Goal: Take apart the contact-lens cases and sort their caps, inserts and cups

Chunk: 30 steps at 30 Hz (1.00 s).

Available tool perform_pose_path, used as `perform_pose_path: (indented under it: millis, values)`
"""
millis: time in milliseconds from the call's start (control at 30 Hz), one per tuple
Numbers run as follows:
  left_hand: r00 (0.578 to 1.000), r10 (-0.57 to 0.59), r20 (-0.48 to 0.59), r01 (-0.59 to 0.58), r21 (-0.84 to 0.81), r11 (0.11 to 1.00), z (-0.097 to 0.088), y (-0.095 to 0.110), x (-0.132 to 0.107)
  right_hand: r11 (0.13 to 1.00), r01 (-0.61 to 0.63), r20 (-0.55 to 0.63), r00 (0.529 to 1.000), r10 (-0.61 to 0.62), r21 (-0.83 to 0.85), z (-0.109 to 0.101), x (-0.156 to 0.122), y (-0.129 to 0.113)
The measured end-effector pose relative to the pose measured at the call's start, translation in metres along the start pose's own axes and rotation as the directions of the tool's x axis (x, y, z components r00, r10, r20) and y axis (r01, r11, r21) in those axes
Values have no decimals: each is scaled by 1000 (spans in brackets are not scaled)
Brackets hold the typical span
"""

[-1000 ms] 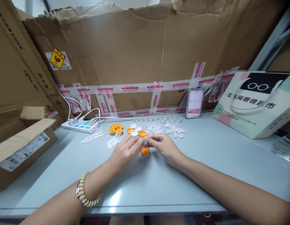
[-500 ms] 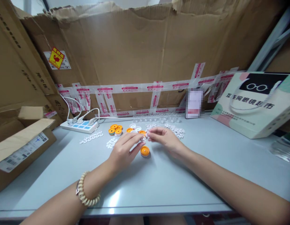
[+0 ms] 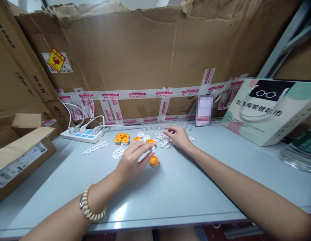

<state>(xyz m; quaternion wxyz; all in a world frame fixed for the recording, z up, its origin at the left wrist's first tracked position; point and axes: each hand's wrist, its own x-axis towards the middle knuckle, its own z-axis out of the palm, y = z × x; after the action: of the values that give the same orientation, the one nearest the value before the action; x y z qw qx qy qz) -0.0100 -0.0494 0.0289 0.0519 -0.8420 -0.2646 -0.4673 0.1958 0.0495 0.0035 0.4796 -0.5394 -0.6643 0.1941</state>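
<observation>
My left hand (image 3: pixel 134 158) is pinched on a small white ring-like part (image 3: pixel 152 149), held just above the table. Right below its fingertips sits an orange round cup with a white base (image 3: pixel 153 161). My right hand (image 3: pixel 180 137) hovers over a spread of small white openwork pieces (image 3: pixel 162 140), its thumb and forefinger apart with nothing visible between them. Its fingertips are close to a row of clear round pieces (image 3: pixel 151 126). More orange and white round cups (image 3: pixel 125 140) stand behind and left of my left hand, beside a pile of small white discs (image 3: pixel 117 153).
A power strip (image 3: pixel 82 135) with plugged cables lies back left, with a line of white discs (image 3: pixel 95 147) before it. An open cardboard box (image 3: pixel 22 157) stands left. A phone (image 3: pixel 204 110) leans against the large carton; a paper bag (image 3: pixel 266 117) and clear bottle (image 3: pixel 298 154) are right.
My right hand has left my left hand's fingertips and moved back and right, its fingers parting over the white pieces. My left hand stays nearly still with the white part.
</observation>
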Motion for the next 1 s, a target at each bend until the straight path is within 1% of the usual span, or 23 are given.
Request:
perform_pose_path:
  millis: [67,100,133,167,233,300,367,433,533,600,667,733,800,833,900,933,1000]
  values:
    - [1000,-6,0,6,4,1000,0,0,0,999,-5,7,1000,4,38,-4,-6,-11]
    - [1000,-11,-4,11,6,1000,0,0,0,997,-3,46,999,-1,80,-6,-10,-19]
    - [1000,-14,-12,14,5,1000,0,-1,0,990,1,114,993,-17,140,-8,-17,-28]
    - [1000,-17,-24,17,4,1000,0,-1,0,978,1,202,978,-44,211,-10,-24,-37]
    - [998,-25,-50,25,-2,1000,-1,-1,0,942,10,370,918,-141,335,-11,-40,-57]
    - [997,-27,-70,27,-8,1000,-1,-1,0,924,22,436,877,-201,383,-11,-53,-72]
    - [997,-19,-80,18,-7,1000,-2,-1,1,920,23,447,869,-211,390,-11,-61,-81]
    - [996,-16,-83,16,-4,1000,-2,-1,1,900,-17,438,877,-195,435,-12,-64,-85]
    - [997,-38,-74,38,-6,999,-2,-2,1,809,-105,378,913,-152,579,-18,-64,-88]
    - [998,-67,-23,66,-9,998,-1,-3,0,758,-109,313,941,-130,643,-26,-62,-90]
    - [993,-89,83,91,-12,996,-1,-3,-2,746,-65,241,962,-131,663,-39,-58,-89]
    - [972,-103,212,107,-11,994,0,-4,-4,768,-5,162,978,-129,641,-54,-49,-84]
    - [944,-110,313,117,-3,993,1,-4,-6,836,42,80,992,-101,547,-71,-37,-72]
    - [929,-118,351,124,7,992,1,-5,-8,881,46,45,996,-76,471,-79,-30,-64]
    - [903,-139,406,137,34,990,2,-6,-10,959,-12,5,1000,12,283,-92,-16,-45]
    - [888,-151,435,145,47,988,2,-6,-10,979,-63,8,998,62,196,-98,-10,-35]
    - [851,-177,495,165,69,984,1,-7,-10,985,-163,67,985,159,53,-105,0,-15]
